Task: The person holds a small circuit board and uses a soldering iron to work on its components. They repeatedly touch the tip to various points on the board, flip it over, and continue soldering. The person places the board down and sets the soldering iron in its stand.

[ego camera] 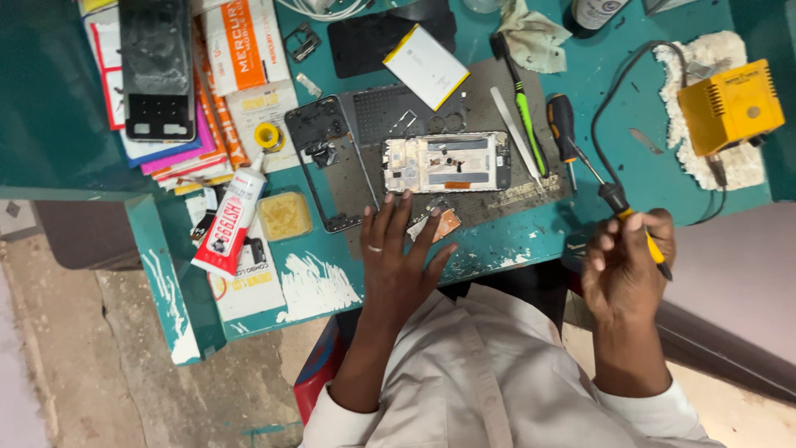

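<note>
An opened phone chassis (446,163) lies face up on a grey work mat (485,108) on the teal table. My left hand (401,259) rests flat on the mat's near edge, fingers spread, just below the chassis and touching a small orange part (448,224). My right hand (627,264) hovers off the table's near right edge, shut on a soldering iron (623,207) with a yellow and black handle, its tip pointing up and left toward the mat. The iron's black cable runs to a yellow soldering station (730,106).
A phone frame (325,158) lies left of the chassis and a white battery (425,66) above it. Green tweezers (522,108), a flat metal tool and a screwdriver (564,124) lie right. A glue tube (230,222), flux tin (284,216) and stacked boxes (178,75) fill the left.
</note>
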Demonstrator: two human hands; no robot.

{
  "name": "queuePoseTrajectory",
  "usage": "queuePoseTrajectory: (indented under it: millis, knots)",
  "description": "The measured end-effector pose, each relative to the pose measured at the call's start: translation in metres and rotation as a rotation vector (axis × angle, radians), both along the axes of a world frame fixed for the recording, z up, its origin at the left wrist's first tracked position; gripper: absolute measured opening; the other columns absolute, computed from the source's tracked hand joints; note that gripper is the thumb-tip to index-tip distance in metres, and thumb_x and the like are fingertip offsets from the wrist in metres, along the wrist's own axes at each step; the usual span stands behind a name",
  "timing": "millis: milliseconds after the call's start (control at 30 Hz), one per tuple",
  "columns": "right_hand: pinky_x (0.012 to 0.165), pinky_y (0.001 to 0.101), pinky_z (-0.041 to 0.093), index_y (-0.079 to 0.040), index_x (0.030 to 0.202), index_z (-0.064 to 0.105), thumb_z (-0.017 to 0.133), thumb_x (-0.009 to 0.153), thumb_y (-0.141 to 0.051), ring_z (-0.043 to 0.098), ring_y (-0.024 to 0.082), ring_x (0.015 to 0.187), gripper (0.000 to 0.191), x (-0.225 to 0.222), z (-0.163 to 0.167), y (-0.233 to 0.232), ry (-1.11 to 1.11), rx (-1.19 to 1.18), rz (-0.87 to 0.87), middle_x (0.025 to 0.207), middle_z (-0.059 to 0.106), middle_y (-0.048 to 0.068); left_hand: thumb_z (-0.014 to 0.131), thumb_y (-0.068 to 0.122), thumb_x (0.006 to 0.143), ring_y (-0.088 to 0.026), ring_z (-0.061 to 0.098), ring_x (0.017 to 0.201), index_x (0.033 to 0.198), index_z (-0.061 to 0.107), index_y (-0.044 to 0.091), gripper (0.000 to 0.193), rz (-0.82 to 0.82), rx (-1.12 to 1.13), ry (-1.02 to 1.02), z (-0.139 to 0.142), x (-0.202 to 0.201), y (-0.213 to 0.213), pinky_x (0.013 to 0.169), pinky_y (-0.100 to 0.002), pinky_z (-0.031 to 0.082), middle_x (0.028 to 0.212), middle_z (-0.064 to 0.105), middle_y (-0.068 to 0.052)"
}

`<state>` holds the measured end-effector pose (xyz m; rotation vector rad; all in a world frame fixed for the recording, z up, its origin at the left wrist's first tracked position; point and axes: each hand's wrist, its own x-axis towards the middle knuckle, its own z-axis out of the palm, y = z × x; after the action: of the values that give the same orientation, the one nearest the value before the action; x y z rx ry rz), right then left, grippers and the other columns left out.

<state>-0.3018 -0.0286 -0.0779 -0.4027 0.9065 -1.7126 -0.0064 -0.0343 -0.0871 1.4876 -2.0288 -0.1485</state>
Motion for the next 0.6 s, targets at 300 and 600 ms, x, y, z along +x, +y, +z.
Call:
queuePoseTrajectory:
  millis: [300, 600]
  knots:
    - [0.080, 0.0221, 0.064, 0.010, 0.125, 0.060, 0.055, 0.119, -0.015, 0.075, 0.023, 0.095, 0.027, -0.065, 0.012, -0.039, -0.284, -0.050, -0.169, 0.104, 0.071, 0.020, 0.081, 0.039, 0.093, -0.037, 0.041, 0.145, 0.129, 0.069, 0.016, 0.044, 0.032, -0.097, 0.040, 0.002, -0.002, 0.000, 0.122, -0.060, 0.030, 0.149, 0.050, -0.016]
    - [0.084, 0.0279, 0.065, 0.023, 0.125, 0.048, 0.057, 0.102, -0.006, 0.073, 0.033, 0.095, 0.038, -0.126, 0.033, -0.086, -0.602, -0.051, -0.183, 0.109, 0.067, 0.032, 0.080, 0.035, 0.094, -0.036, 0.042, 0.142, 0.122, 0.072, 0.015, 0.036, 0.048, -0.115, 0.074, 0.010, -0.005, -0.001, 0.122, -0.058, 0.033, 0.143, 0.054, -0.015]
